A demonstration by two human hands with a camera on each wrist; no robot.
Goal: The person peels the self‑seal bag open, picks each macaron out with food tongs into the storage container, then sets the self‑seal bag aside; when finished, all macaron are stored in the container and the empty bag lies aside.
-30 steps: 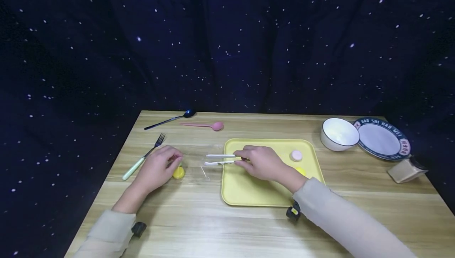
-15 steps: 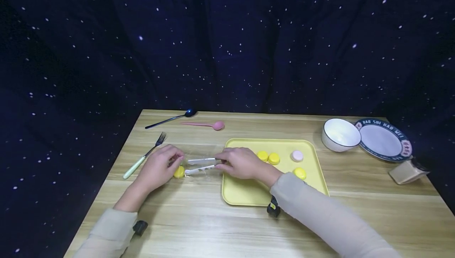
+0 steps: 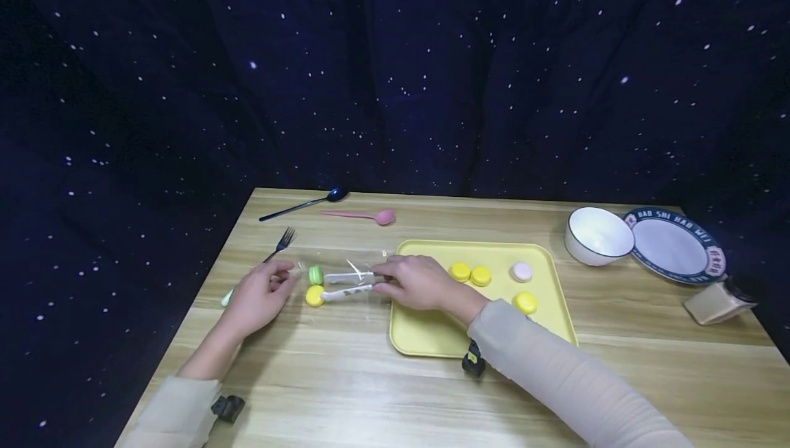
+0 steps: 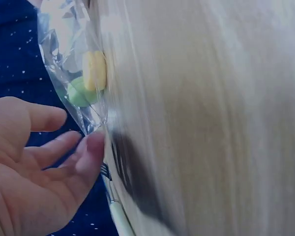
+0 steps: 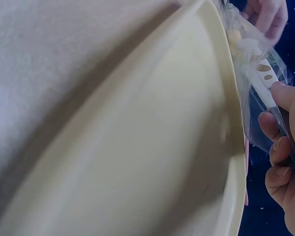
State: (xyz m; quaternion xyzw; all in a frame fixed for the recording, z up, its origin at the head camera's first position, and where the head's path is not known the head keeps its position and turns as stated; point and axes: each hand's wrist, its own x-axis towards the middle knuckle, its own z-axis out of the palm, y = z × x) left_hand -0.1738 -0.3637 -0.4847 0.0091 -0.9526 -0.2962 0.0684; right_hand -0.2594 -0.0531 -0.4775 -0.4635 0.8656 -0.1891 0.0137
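Observation:
My right hand (image 3: 416,282) grips a pair of tongs (image 3: 345,291) with white arms. Their tips reach into a clear plastic bag (image 3: 378,307) lying left of the tray, beside a yellow macaron (image 3: 315,296). A green macaron (image 3: 315,274) lies just behind the yellow one; both show through the film in the left wrist view. At the bag's left end is my left hand (image 3: 259,296), thumb apart from the fingers (image 4: 91,147), fingertips right at the film. The yellow tray (image 3: 426,335) holds three yellow macarons (image 3: 524,302) and a pale lilac one (image 3: 521,271).
A fork (image 3: 285,239) lies partly behind my left hand. Farther back are a dark blue spoon (image 3: 299,208) and a pink spoon (image 3: 385,217). At the right stand a white bowl (image 3: 599,235), a patterned plate (image 3: 673,245) and a small jar (image 3: 716,302) with a dark lid.
My right hand has moved left, bringing the tongs' tips into the bag beside the yellow macaron. My left hand has drawn back leftward, and the green macaron now shows.

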